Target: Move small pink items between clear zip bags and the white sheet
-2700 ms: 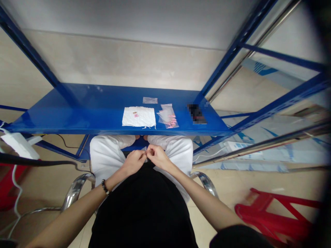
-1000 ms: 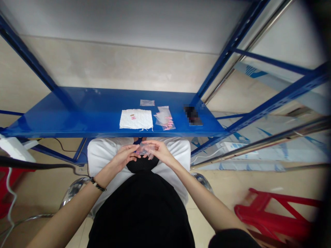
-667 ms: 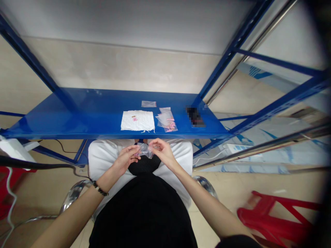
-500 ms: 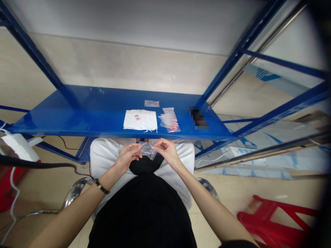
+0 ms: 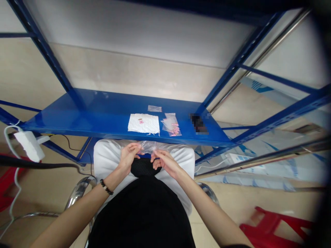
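Note:
Over my lap, a small clear plastic bag [image 5: 148, 147] is stretched between both hands. My left hand [image 5: 129, 154] pinches its left end, where a bit of pink shows by the fingertips. At the bag's right end, my right hand [image 5: 164, 160] grips it between thumb and fingers. On the blue shelf just beyond lies a white cloth [image 5: 150, 123] with small pink pieces [image 5: 141, 121] and a small brownish piece on it. To its right are clear bags with pink beads [image 5: 173, 128]. Another flat clear bag [image 5: 154, 109] lies behind the cloth.
The blue shelf [image 5: 103, 113] has upright posts at both sides. A blurred-out dark object [image 5: 198, 123] lies at its right end. A white power strip [image 5: 29, 146] with cables hangs at the left. A red stool [image 5: 274, 227] stands on the floor at right.
My right hand has shifted lower on the bag, its fingers now more curled beneath. The bag is pulled flatter between the hands. The whole view has tilted slightly.

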{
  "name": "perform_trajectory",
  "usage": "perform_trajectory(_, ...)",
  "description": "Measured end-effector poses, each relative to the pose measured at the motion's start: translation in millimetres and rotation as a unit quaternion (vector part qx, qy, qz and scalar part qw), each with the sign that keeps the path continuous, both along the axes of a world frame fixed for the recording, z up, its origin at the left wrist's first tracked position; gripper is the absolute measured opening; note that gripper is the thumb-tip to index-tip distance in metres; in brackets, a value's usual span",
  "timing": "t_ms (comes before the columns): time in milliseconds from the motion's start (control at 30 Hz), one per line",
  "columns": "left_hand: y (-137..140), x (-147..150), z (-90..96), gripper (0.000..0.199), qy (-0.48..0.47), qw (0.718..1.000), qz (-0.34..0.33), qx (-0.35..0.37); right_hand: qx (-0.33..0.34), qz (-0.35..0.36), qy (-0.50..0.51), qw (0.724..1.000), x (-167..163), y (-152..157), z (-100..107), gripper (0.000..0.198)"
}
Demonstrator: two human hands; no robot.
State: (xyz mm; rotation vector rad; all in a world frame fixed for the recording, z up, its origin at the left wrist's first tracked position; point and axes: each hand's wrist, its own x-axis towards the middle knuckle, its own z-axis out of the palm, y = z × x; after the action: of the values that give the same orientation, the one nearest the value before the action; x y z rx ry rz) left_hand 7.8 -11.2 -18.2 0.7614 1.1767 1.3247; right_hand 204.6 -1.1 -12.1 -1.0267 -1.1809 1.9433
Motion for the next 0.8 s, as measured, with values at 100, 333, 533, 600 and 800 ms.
perform_trajectory(100, -1, 2, -0.4, 0.038, 0.013, 1.000, 0.000, 0.001, 0.046, -0.008, -0.022, 0.999, 1, 3, -5, 0.037)
perform_trajectory(333, 5, 4, -10.8, 0.043, 0.011, 0.999, 0.031, 0.012, 0.123, -0.027, -0.049, 0.991, 5, 20, -6, 0.039)
perform_trajectory(533, 0, 6, -5.1, 0.043, -0.025, 0.999, 0.023, 0.017, 0.038, -0.168, 0.093, 0.981, -1, 18, -15, 0.045)
perform_trajectory(600, -4, 7, -2.7, 0.041, -0.027, 0.999, 0.020, 0.019, 0.002, -0.191, 0.126, 0.974, -7, 14, -22, 0.046)
perform_trajectory(800, -10, 12, 1.2, 0.033, 0.022, 0.999, -0.006, 0.039, -0.064, -0.236, 0.192, 0.950, -27, 2, -32, 0.048)
